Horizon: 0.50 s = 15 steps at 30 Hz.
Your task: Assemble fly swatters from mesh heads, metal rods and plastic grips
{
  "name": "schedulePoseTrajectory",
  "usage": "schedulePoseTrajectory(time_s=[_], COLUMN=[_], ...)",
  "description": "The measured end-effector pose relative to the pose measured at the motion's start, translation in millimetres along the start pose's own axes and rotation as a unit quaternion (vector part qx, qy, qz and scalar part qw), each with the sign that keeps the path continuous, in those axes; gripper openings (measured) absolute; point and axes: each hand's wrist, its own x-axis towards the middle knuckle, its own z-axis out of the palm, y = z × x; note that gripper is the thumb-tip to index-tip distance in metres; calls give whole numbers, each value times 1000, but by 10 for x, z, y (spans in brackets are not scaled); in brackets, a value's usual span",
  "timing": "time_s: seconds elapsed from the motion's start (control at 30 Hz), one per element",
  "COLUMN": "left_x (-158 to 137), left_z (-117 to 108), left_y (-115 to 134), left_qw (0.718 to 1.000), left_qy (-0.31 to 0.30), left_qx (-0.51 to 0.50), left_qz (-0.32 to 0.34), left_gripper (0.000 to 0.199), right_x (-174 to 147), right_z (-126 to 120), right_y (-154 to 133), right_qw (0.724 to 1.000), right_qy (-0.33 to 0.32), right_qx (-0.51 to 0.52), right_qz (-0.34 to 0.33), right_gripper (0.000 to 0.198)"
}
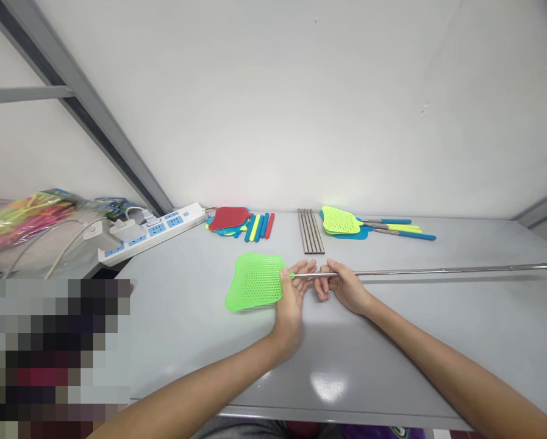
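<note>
A seemingly finished green perforated-plastic swatter (257, 281) was grasped by both hands' fingers (322, 286); silvery metal rods (310, 231) waited at twelve o'clock.

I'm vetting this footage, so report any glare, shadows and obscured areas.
Head view, near the front edge: a bright white glare patch on the gray tabletop; head view, right: a soft shadow under the telescopic metal rod of the green fly swatter; head view, lower left: coarse pixelation hides all detail; head view, centre: the swatter's mesh holes are distinguishable.
</note>
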Motion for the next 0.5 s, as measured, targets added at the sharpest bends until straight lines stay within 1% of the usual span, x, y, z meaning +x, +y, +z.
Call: schedulePoseTrajectory(time_s=[0.2,0.5], left_x=[-1,3], left_z=[9,-5], left_y=[-1,-37], left_qw=[1000,998], left_qy=[-6,-34], left_qx=[15,49], left_qz=[-1,5], left_gripper=[43,41], right_x=[1,5], right_z=[-10,2], right_y=[17,12], right_qw=[1000,1000], right_qy=[0,-6], right_qx=[7,12], right_qz=[-2,-11], right_gripper=[49,49])
